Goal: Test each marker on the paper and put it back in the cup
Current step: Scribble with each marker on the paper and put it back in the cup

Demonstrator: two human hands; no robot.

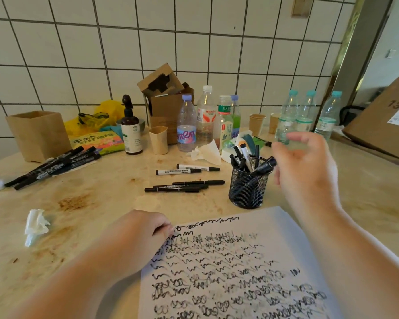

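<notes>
Right hand beside the mesh cup, left pinning the paper

Right hand [305, 168] blurred, fingers loosely curled, empty, beside a dark marker [264, 167] leaning in the black wire-mesh cup [248, 188]; left hand [145, 229] fingers curled, pressing the scribbled white paper [237, 268] on the stained surface [101, 199].

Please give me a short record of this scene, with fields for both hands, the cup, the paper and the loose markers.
left hand: rests on the paper's top left corner
right hand: raised beside the cup, fingers loosely curled, blurred
cup: black mesh, upright, several markers inside
paper: covered in black scribbles
loose markers: lying on the table, left of the cup
</notes>
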